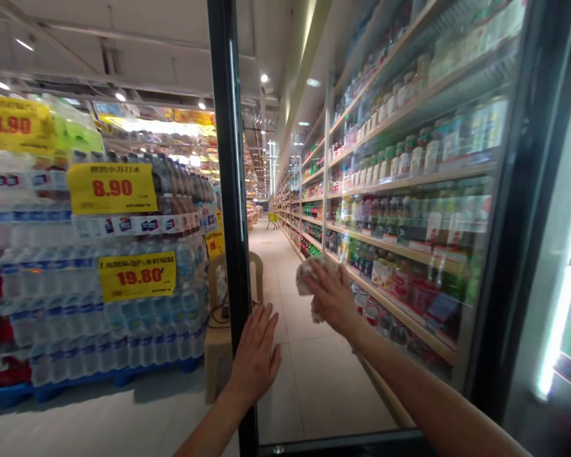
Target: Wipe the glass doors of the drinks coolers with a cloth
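A tall glass door (295, 381) in a black frame (233, 158) stands swung out in front of me. With its fingers stretched out, my left hand (257, 355) lies against the door's left edge, by the black frame. My right hand (330, 295) presses a pale crumpled cloth (307, 276) onto the glass near the middle. The cloth bunches under the fingers and sticks out on the left and below. Shelves of bottles (404, 158) show in the glass on the right; I cannot tell how much of that is reflection.
At left, stacked packs of bottled drinks (76, 317) carry yellow price signs (111, 188) and rest on a blue pallet (124, 374). A beige plastic chair (215, 355) with a dark cable stands behind the door frame. A lit cooler strip (559, 330) is at far right.
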Available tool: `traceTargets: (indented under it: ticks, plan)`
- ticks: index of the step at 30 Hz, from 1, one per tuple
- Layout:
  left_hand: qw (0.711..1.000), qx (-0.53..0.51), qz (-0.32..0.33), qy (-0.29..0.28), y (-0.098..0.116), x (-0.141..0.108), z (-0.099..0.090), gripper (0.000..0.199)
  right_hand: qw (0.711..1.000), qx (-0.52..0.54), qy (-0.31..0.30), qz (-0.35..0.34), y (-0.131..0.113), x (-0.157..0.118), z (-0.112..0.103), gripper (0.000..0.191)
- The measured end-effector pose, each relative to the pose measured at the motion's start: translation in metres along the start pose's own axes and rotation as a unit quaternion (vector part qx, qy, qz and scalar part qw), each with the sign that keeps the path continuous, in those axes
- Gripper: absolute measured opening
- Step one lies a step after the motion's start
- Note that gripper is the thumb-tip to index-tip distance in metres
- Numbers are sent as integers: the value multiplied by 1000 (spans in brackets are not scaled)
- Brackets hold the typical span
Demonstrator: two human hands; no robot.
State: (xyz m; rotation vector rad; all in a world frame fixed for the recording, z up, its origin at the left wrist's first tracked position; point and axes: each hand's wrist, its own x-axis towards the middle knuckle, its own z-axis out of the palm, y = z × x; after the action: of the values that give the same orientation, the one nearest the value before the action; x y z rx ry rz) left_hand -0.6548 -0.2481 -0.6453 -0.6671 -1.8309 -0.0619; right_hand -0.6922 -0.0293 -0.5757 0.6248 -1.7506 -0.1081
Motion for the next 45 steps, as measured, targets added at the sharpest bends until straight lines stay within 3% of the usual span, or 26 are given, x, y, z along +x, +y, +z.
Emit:
traceTargets:
  ticks: [3,8,10,16,18,22,24,31,33,37,39,45]
  plan:
    - [999,-3,-33,4,6,15,6,64,996,-30,39,74,11,2,-3,45]
    - [999,-9,-27,15,10,32,12,63,999,0,-30,-36,-9,-74,0,36]
    - [1000,-14,-24,11,13,37,15,62,998,2,-40,-47,-5,-87,-1,36]
    - [999,-26,-16,12,29,61,24,55,986,-63,55,143,41,-40,-10,46]
    - [999,-25,-16,14,35,67,27,55,988,-69,53,131,39,-46,-10,44]
    - [1000,-25,-11,14,40,71,34,55,997,-49,10,53,16,-89,-7,39]
    - [1000,-21,-11,14,40,71,36,56,998,-42,-5,41,16,-96,-8,38]
    - [1000,-16,-7,16,44,75,38,56,978,-84,78,176,63,-46,-15,52]
    - [1000,-15,-3,12,45,74,40,55,981,-78,59,166,55,-60,-13,55]
    - [1000,-21,17,-11,51,67,43,55,987,-72,-10,141,26,-119,-8,62]
    - [999,-28,28,-15,55,64,45,55,987,-76,-28,142,26,-134,-10,63]
    - [998,-46,48,-12,72,67,50,52,964,-127,32,230,78,-102,-20,61]
